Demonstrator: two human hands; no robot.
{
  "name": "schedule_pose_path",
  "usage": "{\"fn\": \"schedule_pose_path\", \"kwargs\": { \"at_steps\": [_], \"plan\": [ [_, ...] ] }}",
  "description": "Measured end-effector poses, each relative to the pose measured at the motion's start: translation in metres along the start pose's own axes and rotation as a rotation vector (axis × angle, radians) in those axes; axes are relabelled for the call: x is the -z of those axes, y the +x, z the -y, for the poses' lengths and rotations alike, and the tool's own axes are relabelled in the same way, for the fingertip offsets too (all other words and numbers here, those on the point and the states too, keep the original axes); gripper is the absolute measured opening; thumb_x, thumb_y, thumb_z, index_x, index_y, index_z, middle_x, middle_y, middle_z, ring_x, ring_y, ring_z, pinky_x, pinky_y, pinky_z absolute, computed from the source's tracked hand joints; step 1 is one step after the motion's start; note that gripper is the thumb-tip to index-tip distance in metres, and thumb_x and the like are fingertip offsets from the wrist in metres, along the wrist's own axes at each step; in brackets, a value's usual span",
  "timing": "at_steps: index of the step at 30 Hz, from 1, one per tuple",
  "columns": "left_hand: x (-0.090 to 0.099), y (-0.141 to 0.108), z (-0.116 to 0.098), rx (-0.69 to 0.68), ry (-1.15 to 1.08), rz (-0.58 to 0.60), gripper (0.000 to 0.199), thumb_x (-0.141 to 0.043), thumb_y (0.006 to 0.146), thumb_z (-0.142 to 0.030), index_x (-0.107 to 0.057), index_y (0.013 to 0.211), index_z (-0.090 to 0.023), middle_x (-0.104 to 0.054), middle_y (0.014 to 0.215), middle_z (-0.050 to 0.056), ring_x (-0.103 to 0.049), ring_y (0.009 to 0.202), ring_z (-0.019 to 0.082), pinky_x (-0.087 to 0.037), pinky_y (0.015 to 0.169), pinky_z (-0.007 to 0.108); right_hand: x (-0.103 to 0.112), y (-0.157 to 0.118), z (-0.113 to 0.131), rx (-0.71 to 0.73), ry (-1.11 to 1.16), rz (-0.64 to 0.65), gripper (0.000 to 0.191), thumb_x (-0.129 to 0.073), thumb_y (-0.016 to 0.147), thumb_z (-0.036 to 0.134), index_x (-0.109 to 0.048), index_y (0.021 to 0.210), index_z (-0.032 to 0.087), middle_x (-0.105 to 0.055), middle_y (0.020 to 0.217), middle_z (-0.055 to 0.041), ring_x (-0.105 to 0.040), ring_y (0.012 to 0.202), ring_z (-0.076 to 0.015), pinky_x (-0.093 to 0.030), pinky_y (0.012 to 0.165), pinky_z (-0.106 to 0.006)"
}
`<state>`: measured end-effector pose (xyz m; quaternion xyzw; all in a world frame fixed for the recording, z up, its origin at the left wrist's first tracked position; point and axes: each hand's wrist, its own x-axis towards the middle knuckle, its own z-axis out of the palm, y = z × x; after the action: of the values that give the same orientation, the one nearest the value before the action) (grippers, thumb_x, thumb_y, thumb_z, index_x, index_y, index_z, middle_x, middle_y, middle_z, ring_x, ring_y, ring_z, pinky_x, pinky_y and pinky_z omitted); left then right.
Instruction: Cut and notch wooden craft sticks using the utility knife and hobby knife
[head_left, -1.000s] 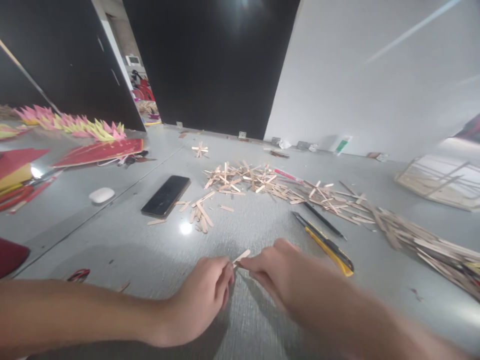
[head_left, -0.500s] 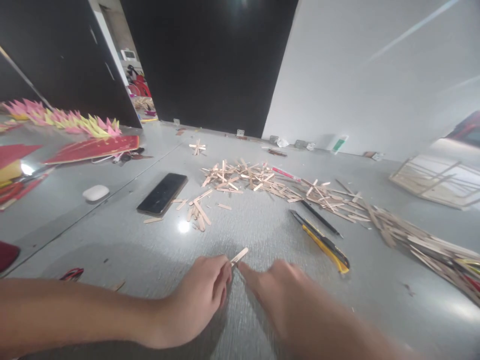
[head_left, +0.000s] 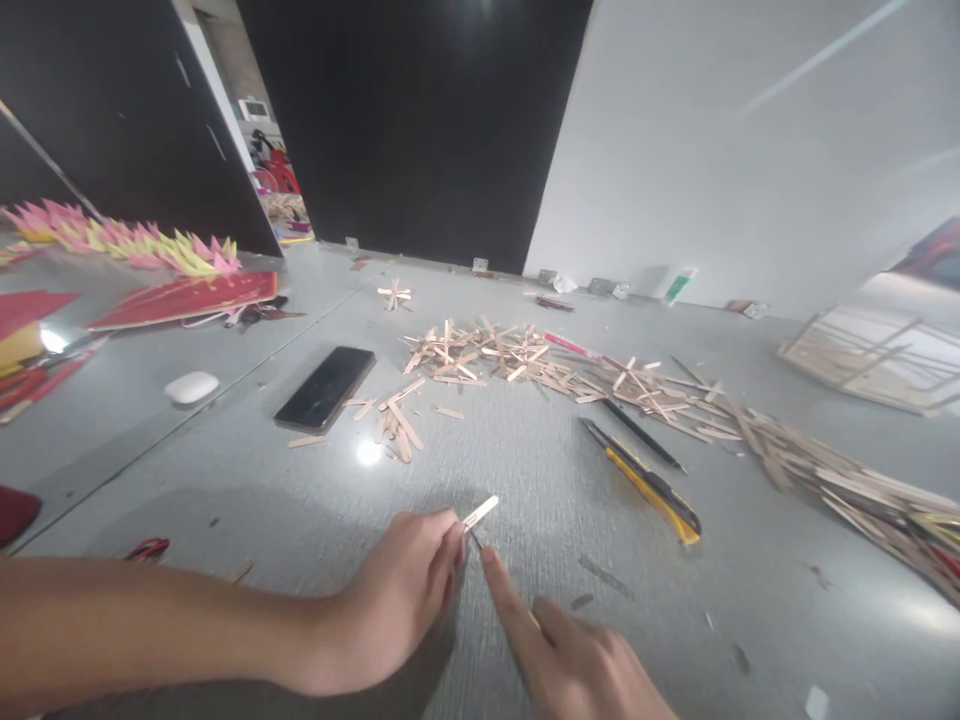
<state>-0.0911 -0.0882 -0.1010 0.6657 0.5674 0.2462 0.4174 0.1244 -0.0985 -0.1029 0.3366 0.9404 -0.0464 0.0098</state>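
Close before you, low on the grey surface (head_left: pixel 517 450), your left hand (head_left: pixel 394 605) keeps a pale wooden stick (head_left: pixel 482 511) in its grip: thumb and fingers pinch the near part, and the rounded far end comes out free, slanting away to the right. Your right hand (head_left: pixel 577 655) is beside it, with the index finger straight and the other fingers curled. From under this fingertip a thin dark piece (head_left: pixel 477 541) reaches toward the stick, just by the left fingers; it is too small to say what it is. Whether the right grip is closed around it, I cannot tell, because the curled fingers hide their inner side.

To the right of the stick, apart from both your hands, lies a yellow and black cutter (head_left: pixel 649 485), and just behind it a black pen (head_left: pixel 641 436). Farther back spreads a loose pile of wooden sticks (head_left: pixel 495 353). On the left side of this pile you have a dark phone (head_left: pixel 325 388) lying flat, and beyond a seam, a small white case (head_left: pixel 192 388). At the right, many long strips (head_left: pixel 825 460) lie together in a bundle.
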Motion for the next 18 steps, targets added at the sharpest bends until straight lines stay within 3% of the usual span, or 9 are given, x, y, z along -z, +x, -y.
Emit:
{"fn": "schedule_pose_path", "kwargs": {
  "at_steps": [2,5,7,9,11,12,15,17,18],
  "plan": [
    [0.000,0.000,0.001,-0.001,-0.002,0.001,0.031,-0.040,0.098,-0.021,-0.033,0.068,-0.024,-0.040,0.054,-0.007,-0.035,0.050,0.012,-0.023,0.049,0.025,0.032,0.019,-0.017,0.001,0.109,0.117,0.075,-0.050,0.073,-0.005,-0.054,0.147,0.007,-0.072,0.076,-0.0069,-0.069,0.056,-0.0237,-0.048,0.049,-0.031],
    [0.001,-0.002,0.001,-0.004,-0.004,-0.004,0.024,-0.042,0.092,-0.013,-0.037,0.071,-0.024,-0.043,0.055,-0.007,-0.039,0.051,0.012,-0.026,0.050,0.024,0.084,0.050,-0.042,0.066,0.235,0.152,0.037,-0.046,0.095,0.006,-0.077,0.098,0.026,-0.069,0.068,0.0034,-0.061,0.054,-0.0103,-0.045,0.055,-0.020],
    [0.001,-0.002,0.000,-0.005,-0.008,-0.002,0.024,-0.041,0.093,-0.012,-0.038,0.072,-0.024,-0.044,0.055,-0.007,-0.042,0.051,0.012,-0.029,0.051,0.024,0.097,0.058,-0.050,0.091,0.276,0.130,0.037,-0.045,0.102,0.014,-0.077,0.087,0.026,-0.063,0.060,0.0048,-0.057,0.054,-0.0091,-0.042,0.053,-0.019],
    [0.002,-0.002,0.000,-0.005,-0.010,0.000,0.027,-0.039,0.096,-0.015,-0.038,0.071,-0.023,-0.044,0.055,-0.006,-0.044,0.051,0.012,-0.031,0.053,0.025,0.083,0.051,-0.047,0.098,0.256,0.041,0.034,-0.045,0.103,0.016,-0.078,0.100,0.026,-0.063,0.060,0.0042,-0.055,0.052,-0.0101,-0.042,0.052,-0.020],
    [0.001,-0.001,0.000,-0.006,-0.006,0.001,0.032,-0.037,0.101,-0.022,-0.038,0.069,-0.023,-0.045,0.056,-0.006,-0.044,0.053,0.013,-0.032,0.054,0.025,0.048,0.031,-0.037,0.058,0.169,-0.054,0.039,-0.046,0.099,0.012,-0.071,0.128,0.022,-0.067,0.066,0.0007,-0.055,0.049,-0.0125,-0.042,0.046,-0.022],
    [0.001,0.000,0.001,-0.005,0.001,-0.006,0.034,-0.036,0.103,-0.025,-0.038,0.069,-0.023,-0.045,0.056,-0.006,-0.043,0.054,0.013,-0.031,0.055,0.026,0.026,0.019,-0.031,0.043,0.144,-0.070,0.049,-0.048,0.095,0.009,-0.062,0.141,0.012,-0.069,0.070,-0.0042,-0.058,0.050,-0.0161,-0.042,0.044,-0.026],
    [0.000,0.001,0.002,-0.002,0.020,-0.031,0.038,-0.036,0.106,-0.033,-0.035,0.069,-0.023,-0.041,0.059,-0.006,-0.037,0.056,0.013,-0.026,0.055,0.027,-0.024,-0.010,-0.018,0.084,0.102,-0.174,0.075,-0.056,0.088,0.010,-0.034,0.160,0.005,-0.068,0.075,-0.0056,-0.064,0.053,-0.0181,-0.049,0.047,-0.027],
    [0.001,0.000,0.002,-0.011,0.014,-0.022,0.038,-0.037,0.106,-0.034,-0.034,0.069,-0.023,-0.041,0.058,-0.006,-0.037,0.055,0.013,-0.026,0.054,0.027,-0.029,-0.015,-0.018,0.084,0.069,-0.184,0.087,-0.054,0.083,0.004,-0.022,0.163,0.005,-0.068,0.076,-0.0039,-0.062,0.051,-0.0171,-0.049,0.046,-0.027],
    [0.001,0.000,0.002,-0.018,0.005,-0.007,0.038,-0.036,0.105,-0.033,-0.035,0.069,-0.023,-0.043,0.057,-0.006,-0.038,0.054,0.012,-0.026,0.054,0.027,-0.022,-0.012,-0.020,0.079,0.049,-0.177,0.089,-0.052,0.078,0.000,-0.025,0.163,0.006,-0.068,0.076,-0.0032,-0.061,0.051,-0.0169,-0.049,0.046,-0.027]
  ]
}}
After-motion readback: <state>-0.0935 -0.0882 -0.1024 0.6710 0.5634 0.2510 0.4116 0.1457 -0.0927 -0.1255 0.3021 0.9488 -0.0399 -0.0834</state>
